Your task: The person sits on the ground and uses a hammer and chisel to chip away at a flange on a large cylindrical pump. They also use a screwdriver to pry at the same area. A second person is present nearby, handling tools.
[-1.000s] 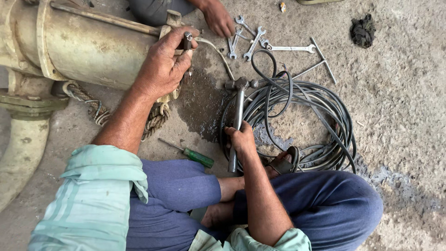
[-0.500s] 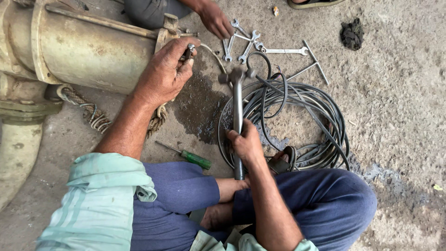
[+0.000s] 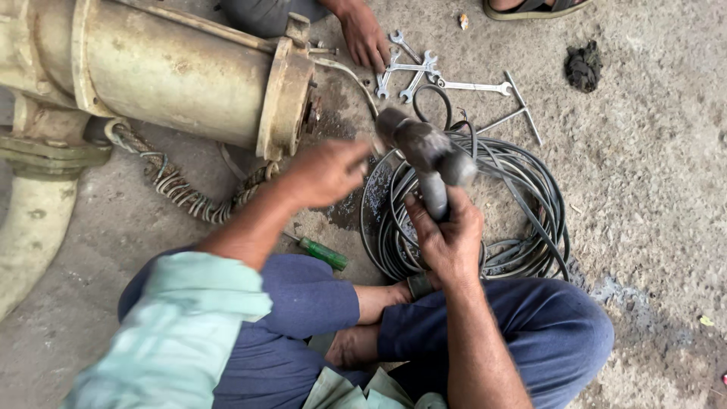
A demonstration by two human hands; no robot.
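Raised since a moment ago, the hammer now hangs blurred in mid-swing, its dark, worn steel head above the fingers of the right hand, which are wrapped tight round the handle. Beyond the fingertips lies the large rusty pump casing; beneath them, a coil of black cable. Left hand, drawn back from the casing, is loosely curled; whether it holds anything cannot be told. Green-handled screwdriver lies just below it.
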